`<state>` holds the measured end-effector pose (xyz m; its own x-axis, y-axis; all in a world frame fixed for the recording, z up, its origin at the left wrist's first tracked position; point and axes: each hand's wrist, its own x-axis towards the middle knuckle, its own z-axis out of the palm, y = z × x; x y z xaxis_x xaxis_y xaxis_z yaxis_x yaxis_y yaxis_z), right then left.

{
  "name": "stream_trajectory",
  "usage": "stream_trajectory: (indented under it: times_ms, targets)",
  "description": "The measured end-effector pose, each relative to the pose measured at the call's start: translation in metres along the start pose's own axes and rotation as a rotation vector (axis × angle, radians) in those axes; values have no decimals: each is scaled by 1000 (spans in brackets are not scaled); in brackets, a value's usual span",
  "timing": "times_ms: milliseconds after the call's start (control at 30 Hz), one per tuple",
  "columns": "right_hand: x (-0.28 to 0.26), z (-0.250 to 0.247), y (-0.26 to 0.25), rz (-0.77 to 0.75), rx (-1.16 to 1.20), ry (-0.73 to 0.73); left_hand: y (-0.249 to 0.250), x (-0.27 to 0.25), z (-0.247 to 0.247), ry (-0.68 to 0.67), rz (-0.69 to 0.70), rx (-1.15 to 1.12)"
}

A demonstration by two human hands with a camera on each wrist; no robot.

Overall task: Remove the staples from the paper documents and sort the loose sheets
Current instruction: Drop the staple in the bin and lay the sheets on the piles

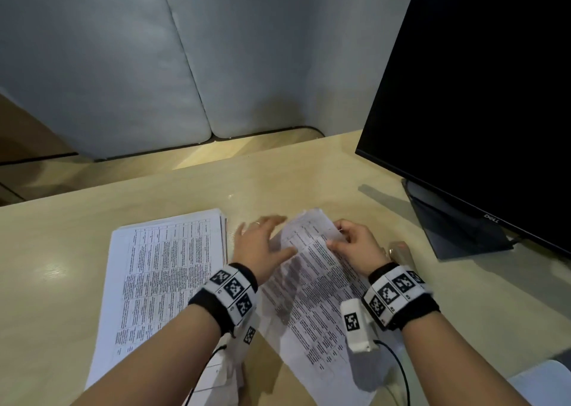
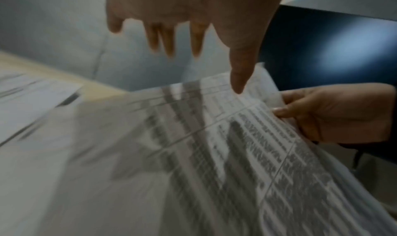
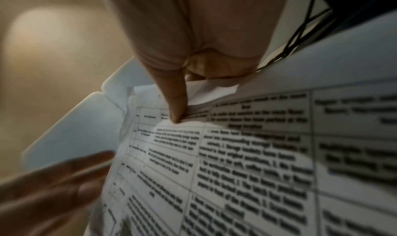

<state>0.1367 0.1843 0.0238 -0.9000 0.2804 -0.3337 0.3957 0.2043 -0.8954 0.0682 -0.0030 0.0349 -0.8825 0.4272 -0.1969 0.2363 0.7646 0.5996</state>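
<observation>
A printed multi-sheet document [image 1: 312, 285] lies slanted on the desk, its far end lifted. My right hand [image 1: 335, 234] pinches its far right edge. In the right wrist view the thumb [image 3: 175, 107] presses the top sheet [image 3: 236, 163] beside a folded corner [image 3: 211, 91]. My left hand [image 1: 265, 235] hovers over the document's left edge with fingers spread, blurred by motion. In the left wrist view its thumb [image 2: 238, 81] points down at the top sheet [image 2: 214, 137]. A stack of printed sheets [image 1: 163, 276] lies flat to the left.
A black monitor [image 1: 482, 96] on its stand [image 1: 457, 223] fills the right side. A small translucent object with a red part [image 1: 399, 249] lies behind my right wrist. Grey partition panels [image 1: 123, 65] close the back. A white object [image 1: 540, 381] sits at the near right corner.
</observation>
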Motion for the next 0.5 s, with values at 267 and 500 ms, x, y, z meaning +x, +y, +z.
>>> stream_trajectory:
  times_ms: [267,500]
  targets:
    - [-8,-22,22,205,-471,514,-4,6,1,-217,-90,-469]
    - [-13,-55,73,662,-611,467,-14,3,1,-307,-118,-674]
